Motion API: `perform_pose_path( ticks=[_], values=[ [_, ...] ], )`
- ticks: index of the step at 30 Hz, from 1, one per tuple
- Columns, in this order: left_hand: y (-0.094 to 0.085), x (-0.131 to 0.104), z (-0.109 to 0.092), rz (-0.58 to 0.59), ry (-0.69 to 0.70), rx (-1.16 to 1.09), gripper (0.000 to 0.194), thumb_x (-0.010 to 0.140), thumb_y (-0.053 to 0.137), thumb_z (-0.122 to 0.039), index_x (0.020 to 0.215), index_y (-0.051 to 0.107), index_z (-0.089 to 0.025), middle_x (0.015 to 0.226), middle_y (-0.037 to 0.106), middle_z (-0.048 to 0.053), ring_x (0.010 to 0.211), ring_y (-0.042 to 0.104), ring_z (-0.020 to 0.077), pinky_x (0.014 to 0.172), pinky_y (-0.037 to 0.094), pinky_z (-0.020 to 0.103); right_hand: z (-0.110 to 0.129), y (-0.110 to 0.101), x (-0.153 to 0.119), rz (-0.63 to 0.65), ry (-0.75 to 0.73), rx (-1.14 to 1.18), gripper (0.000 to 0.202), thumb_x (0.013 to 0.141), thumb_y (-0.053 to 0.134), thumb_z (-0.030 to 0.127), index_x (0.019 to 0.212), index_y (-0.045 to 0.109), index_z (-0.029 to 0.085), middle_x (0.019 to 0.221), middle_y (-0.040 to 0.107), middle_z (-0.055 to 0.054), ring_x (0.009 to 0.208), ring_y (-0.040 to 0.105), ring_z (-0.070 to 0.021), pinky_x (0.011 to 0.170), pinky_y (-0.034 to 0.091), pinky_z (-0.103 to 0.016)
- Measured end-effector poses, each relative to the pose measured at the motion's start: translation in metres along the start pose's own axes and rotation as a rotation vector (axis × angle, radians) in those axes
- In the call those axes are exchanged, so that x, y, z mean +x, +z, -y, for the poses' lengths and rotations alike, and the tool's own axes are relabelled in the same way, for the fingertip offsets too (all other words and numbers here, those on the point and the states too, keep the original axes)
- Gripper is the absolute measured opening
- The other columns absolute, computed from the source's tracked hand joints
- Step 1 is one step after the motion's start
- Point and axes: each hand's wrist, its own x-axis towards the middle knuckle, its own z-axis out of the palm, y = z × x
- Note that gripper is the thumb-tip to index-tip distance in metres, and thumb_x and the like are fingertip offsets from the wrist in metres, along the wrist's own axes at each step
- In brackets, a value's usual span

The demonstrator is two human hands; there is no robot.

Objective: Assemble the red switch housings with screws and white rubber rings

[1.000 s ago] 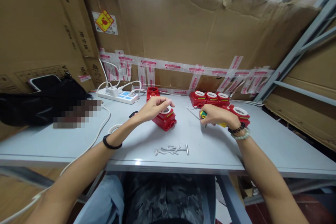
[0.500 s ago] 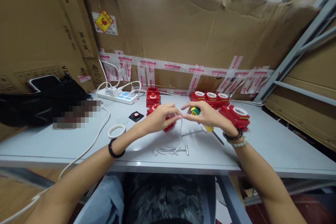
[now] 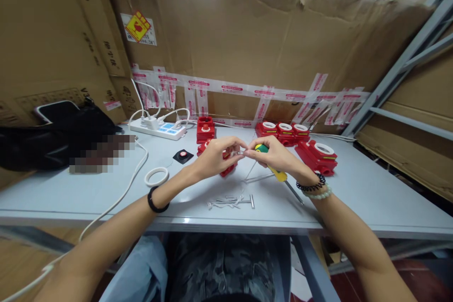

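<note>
the table (image 3: 198, 191) is pale, with cardboard (image 3: 233, 37) standing behind it. the left hand (image 3: 216, 156) pinches a tiny piece (image 3: 241, 152), too small to name; the right hand (image 3: 278, 152) grips a screwdriver (image 3: 280, 175). one red box (image 3: 229, 170) is partly behind the left hand. a label (image 3: 138, 27) shows "lm2", the rest blurred.

Beyond and left of the left hand (image 3: 214, 156), a cardboard panel (image 3: 219, 33) bears a white label (image 3: 151, 35) (code apparently starting "LM2") and a yellow fragile sign (image 3: 137, 27). Farther left, a carton (image 3: 38, 19) shows "V". The packing tape (image 3: 247, 90)'s red print is illegible.
</note>
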Motion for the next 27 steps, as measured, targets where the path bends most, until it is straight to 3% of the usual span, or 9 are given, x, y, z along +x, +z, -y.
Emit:
perform_pose_path(
  ticks=[5, 10, 20, 27],
  values=[
    [-0.0041, 0.0016, 0.0031, -0.076, -0.073, -0.095, 0.015, 0.083, 0.063, -0.026, 0.09, 0.07, -0.015, 0.08, 0.07, 0.004, 0.071, 0.062, 0.0124, 0.063, 0.048, 0.022, -0.0018, -0.0062, 0.0012, -0.052, 0.017, 0.001, 0.035, 0.074, 0.065, 0.048, 0.08, 0.066, 0.013, 0.047, 0.046, 0.005, 0.04, 0.04, -0.0058, 0.041, 0.03, -0.019],
    [-0.002, 0.0008, 0.0034, -0.093, -0.007, -0.155, 0.016, 0.085, 0.061, -0.021, 0.094, 0.073, -0.017, 0.083, 0.071, 0.005, 0.075, 0.064, 0.013, 0.067, 0.05, 0.024, 0.0015, -0.0034, -0.0015, -0.023, 0.052, 0.003, 0.04, 0.076, 0.063, 0.05, 0.092, 0.069, 0.014, 0.044, 0.044, 0.006, 0.04, 0.039, -0.0062, 0.041, 0.029, -0.019],
    [0.0004, 0.0005, -0.0021, -0.15, -0.066, -0.091, 0.016, 0.082, 0.065, -0.03, 0.085, 0.073, -0.016, 0.078, 0.072, 0.004, 0.069, 0.064, 0.0129, 0.063, 0.05, 0.022, 0.0063, 0.0008, -0.0027, -0.044, 0.013, 0.039, 0.038, 0.074, 0.064, 0.049, 0.081, 0.067, 0.012, 0.047, 0.046, 0.004, 0.041, 0.041, -0.0063, 0.04, 0.029, -0.018],
    [-0.0003, 0.0009, -0.004, -0.11, -0.102, -0.07, 0.02, 0.086, 0.06, -0.033, 0.085, 0.069, -0.016, 0.08, 0.07, 0.004, 0.072, 0.062, 0.0133, 0.066, 0.05, 0.024, 0.0067, 0.0011, -0.0029, -0.03, 0.02, 0.03, 0.034, 0.076, 0.063, 0.046, 0.08, 0.066, 0.012, 0.045, 0.045, 0.005, 0.04, 0.04, -0.0059, 0.04, 0.029, -0.018]
  ],
)
